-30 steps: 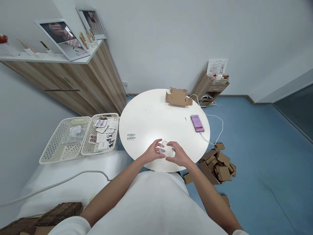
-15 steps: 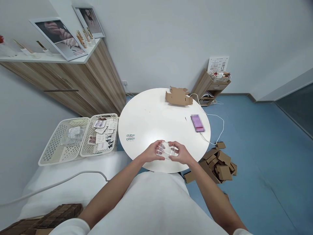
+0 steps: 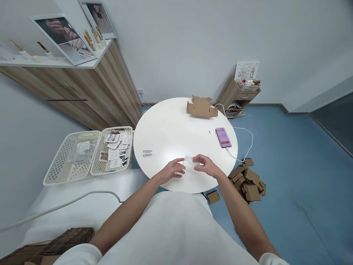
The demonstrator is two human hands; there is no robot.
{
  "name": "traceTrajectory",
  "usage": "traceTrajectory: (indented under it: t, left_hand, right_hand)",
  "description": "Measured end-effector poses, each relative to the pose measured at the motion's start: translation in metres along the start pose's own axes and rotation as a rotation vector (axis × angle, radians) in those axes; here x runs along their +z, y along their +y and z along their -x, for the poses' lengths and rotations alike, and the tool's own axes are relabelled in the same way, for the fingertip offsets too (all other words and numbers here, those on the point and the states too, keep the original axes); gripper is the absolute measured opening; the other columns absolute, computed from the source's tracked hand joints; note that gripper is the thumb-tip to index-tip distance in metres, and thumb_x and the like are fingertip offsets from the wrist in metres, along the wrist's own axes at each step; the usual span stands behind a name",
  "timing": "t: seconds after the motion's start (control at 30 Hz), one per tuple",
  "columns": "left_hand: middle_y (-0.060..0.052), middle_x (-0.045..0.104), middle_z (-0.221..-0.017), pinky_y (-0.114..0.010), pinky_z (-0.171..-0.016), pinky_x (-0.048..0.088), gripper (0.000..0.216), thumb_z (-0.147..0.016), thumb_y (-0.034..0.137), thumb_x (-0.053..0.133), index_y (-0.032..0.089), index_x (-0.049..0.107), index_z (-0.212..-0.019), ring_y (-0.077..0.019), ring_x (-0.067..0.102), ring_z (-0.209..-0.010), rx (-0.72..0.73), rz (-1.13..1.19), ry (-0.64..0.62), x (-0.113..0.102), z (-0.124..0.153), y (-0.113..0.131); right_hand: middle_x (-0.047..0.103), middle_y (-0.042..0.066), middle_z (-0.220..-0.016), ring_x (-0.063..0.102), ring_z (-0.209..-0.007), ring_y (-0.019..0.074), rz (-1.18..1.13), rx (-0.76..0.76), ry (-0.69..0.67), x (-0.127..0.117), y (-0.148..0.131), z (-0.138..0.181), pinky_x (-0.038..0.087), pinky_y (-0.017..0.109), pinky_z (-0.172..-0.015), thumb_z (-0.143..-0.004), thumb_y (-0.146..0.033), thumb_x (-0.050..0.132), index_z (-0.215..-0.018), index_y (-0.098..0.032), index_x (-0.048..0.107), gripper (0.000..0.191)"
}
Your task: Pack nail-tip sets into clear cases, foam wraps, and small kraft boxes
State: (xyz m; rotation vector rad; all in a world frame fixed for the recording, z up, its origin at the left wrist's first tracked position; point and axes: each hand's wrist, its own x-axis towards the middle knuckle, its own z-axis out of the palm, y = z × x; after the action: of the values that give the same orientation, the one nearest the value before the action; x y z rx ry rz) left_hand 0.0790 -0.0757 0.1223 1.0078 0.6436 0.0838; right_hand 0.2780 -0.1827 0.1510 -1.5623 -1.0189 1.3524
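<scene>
A small clear plastic case (image 3: 190, 162) lies flat near the front edge of the round white table (image 3: 176, 136). My left hand (image 3: 172, 170) rests at its left end, fingers curled and touching it. On its right end sits my right hand (image 3: 206, 166), fingertips pinching the case. A small sheet of stickers (image 3: 147, 153) lies to the left on the table.
A folded cardboard box (image 3: 201, 107) sits at the table's far edge, and a pink phone (image 3: 222, 137) on a white cable at the right. Two white baskets (image 3: 91, 154) of cards and bags stand left. Brown cardboard pieces (image 3: 246, 180) litter the blue floor.
The clear case was held up between both hands; now it lies lower and flatter on the table, a little further from me. The view shifted slightly downward.
</scene>
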Motion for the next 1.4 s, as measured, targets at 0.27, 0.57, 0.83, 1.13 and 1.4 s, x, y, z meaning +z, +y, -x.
traceTrajectory:
  t: [0.27,0.57,0.83,1.13,1.4]
  left_hand:
    - [-0.003,0.057,-0.081,-0.031,-0.072,0.049,0.047,-0.064,0.035,0.07,0.018,0.056,-0.105,-0.0108,0.059,-0.069,-0.011,-0.092,0.121,-0.009,-0.004,-0.013]
    - [-0.002,0.057,-0.079,-0.027,-0.065,0.049,0.042,-0.064,0.037,0.069,0.017,0.058,-0.098,-0.0111,0.058,-0.069,0.021,-0.095,0.178,-0.004,-0.016,-0.037]
    - [-0.002,0.057,-0.079,-0.03,-0.069,0.048,0.041,-0.066,0.037,0.067,0.017,0.057,-0.1,-0.0114,0.058,-0.069,0.018,-0.072,0.272,-0.001,-0.039,-0.051]
    - [-0.004,0.059,-0.086,-0.03,-0.071,0.046,0.031,-0.071,0.029,0.058,0.018,0.058,-0.1,-0.0126,0.056,-0.07,-0.044,-0.225,0.388,0.028,-0.086,-0.062]
    - [-0.004,0.053,-0.09,-0.03,-0.078,0.041,0.028,-0.075,0.025,0.048,0.018,0.058,-0.101,-0.0155,0.052,-0.077,-0.094,-0.682,0.579,0.047,-0.116,-0.067]
  right_hand:
    - [0.062,0.007,-0.101,0.059,-0.091,0.019,-0.207,0.06,0.043,0.004,0.005,-0.011,0.046,0.035,-0.079,-0.073,-0.048,0.056,-0.088,-0.02,0.058,0.032]
    - [0.061,0.008,-0.107,0.064,-0.077,0.0162,-0.471,0.237,0.345,0.024,0.041,-0.027,0.049,0.032,-0.072,-0.08,-0.048,0.045,-0.107,-0.023,0.052,0.037]
    - [0.056,0.005,-0.104,0.058,-0.082,0.0148,-0.282,0.25,0.469,0.03,0.075,-0.008,0.047,0.032,-0.076,-0.069,-0.04,0.059,-0.111,-0.024,0.053,0.046]
    - [0.052,0.006,-0.107,0.054,-0.079,0.014,-0.152,0.282,0.476,-0.004,0.091,-0.01,0.047,0.031,-0.075,-0.066,-0.033,0.056,-0.115,-0.021,0.051,0.051]
    - [0.049,0.006,-0.11,0.052,-0.088,0.0154,0.0,0.326,0.369,-0.03,0.113,-0.032,0.046,0.032,-0.081,-0.068,-0.03,0.053,-0.121,-0.022,0.044,0.054]
